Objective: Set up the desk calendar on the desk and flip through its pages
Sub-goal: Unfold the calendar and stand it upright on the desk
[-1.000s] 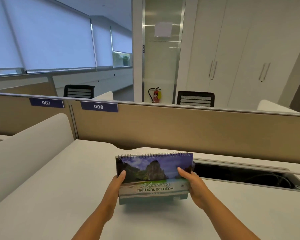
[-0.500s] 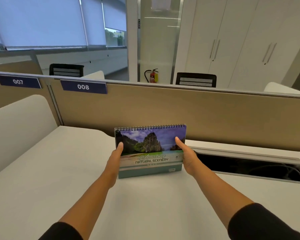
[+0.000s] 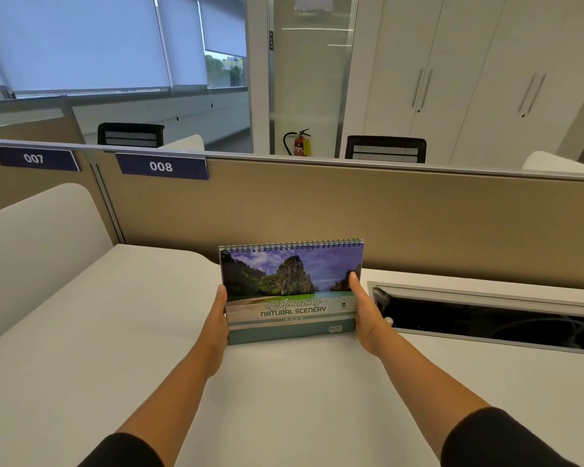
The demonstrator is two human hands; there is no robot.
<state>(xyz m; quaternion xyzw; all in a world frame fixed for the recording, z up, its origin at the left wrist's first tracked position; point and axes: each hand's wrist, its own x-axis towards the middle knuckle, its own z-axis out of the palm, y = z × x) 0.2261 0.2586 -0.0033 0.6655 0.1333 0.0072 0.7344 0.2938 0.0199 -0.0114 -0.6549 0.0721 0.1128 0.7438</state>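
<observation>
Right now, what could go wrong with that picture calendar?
1. The desk calendar stands close to the open cable slot on its right; nudged that way, it might tip in.
2. Both the left hand and right hand grip its side edges; letting go unevenly could topple it on the desk.
3. Flipping the cover hard may push it back into the partition.

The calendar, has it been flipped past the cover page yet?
No, the calendar shows its "Amazing Natural Scenery" cover, held by the left hand and right hand.
</observation>
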